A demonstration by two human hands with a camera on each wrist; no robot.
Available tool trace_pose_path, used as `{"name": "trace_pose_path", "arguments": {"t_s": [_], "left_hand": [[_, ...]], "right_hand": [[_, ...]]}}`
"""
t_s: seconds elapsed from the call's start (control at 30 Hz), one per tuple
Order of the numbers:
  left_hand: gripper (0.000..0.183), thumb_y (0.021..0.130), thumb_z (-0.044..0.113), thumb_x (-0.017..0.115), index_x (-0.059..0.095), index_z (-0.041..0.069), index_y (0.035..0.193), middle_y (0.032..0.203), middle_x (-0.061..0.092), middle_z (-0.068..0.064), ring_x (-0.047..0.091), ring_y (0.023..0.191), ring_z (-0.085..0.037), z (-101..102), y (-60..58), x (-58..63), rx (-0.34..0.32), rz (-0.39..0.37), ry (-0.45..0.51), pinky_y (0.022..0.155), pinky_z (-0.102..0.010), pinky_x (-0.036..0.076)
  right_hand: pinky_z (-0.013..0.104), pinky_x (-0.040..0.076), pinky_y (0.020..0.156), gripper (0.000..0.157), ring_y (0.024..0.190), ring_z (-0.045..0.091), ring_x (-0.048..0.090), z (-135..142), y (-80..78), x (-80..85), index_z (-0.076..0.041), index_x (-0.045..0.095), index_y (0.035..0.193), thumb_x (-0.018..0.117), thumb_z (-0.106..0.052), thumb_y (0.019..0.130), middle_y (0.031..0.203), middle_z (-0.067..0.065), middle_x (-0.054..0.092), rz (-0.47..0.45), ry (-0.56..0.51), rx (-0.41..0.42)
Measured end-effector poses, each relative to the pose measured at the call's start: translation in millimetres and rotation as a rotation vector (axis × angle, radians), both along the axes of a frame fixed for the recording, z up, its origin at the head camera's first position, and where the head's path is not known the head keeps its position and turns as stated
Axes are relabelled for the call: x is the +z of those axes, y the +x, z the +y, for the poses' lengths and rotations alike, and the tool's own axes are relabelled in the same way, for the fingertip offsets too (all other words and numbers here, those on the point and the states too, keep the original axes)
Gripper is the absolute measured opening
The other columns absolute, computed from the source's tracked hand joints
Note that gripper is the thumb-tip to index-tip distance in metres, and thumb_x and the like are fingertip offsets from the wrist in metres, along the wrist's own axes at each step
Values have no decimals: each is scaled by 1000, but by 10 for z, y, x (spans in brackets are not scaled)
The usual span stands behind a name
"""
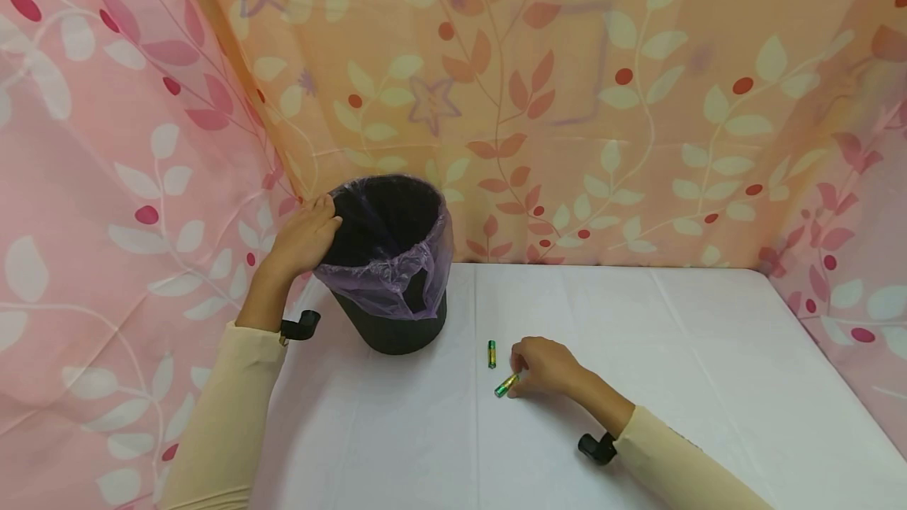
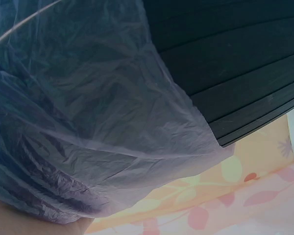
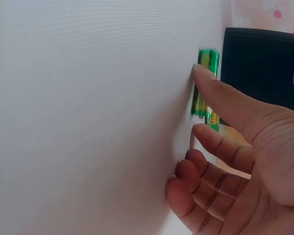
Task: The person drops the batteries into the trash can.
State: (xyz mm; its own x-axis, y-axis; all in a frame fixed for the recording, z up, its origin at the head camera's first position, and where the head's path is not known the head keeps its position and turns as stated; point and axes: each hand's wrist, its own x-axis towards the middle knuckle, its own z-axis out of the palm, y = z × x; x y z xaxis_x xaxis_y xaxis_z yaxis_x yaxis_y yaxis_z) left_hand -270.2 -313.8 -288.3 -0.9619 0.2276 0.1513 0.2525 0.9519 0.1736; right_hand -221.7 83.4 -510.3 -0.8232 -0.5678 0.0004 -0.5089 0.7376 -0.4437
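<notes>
A black trash bin lined with a thin purple plastic bag stands on the white table. My left hand grips its left rim over the bag; in the left wrist view the bag hides most of that hand. Two green and yellow batteries lie right of the bin: an upright-pointing one and a slanted one. Over the slanted one is my right hand, its fingers loosely bent. In the right wrist view, the thumb touches the nearer battery, while the index fingertip sits apart from it.
The white cloth-covered table spreads out to the right of the bin. Floral curtains, orange at the back and pink at the left, surround it. A black wrist camera sits on the right forearm, another on the left.
</notes>
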Motion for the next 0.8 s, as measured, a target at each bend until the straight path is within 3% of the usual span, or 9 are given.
{"name": "trace_pose_path", "arguments": {"t_s": [0.23,0.43,0.8], "left_hand": [[58,101,24,23,17,-17,141,149,15,-33,9,140,-43,-3,5,6,2,-11,2,114,-50,5],[58,101,25,21,17,-16,142,149,15,-33,9,140,-43,-5,4,6,1,-10,-6,114,-50,5],[58,101,25,22,18,-16,141,149,16,-33,10,140,-44,-12,-19,-14,3,2,-13,114,-50,6]], "right_hand": [[26,41,58,31,68,8,48,8,9,9,-21,65,86,85,-30,65,73,-8,55,7,-33,69],[23,41,55,18,64,5,48,15,3,3,-23,66,78,82,-21,70,69,-9,57,-24,-93,130],[20,43,53,13,60,1,50,11,-18,38,-20,66,76,79,-24,76,65,-13,58,-81,-139,201]]}}
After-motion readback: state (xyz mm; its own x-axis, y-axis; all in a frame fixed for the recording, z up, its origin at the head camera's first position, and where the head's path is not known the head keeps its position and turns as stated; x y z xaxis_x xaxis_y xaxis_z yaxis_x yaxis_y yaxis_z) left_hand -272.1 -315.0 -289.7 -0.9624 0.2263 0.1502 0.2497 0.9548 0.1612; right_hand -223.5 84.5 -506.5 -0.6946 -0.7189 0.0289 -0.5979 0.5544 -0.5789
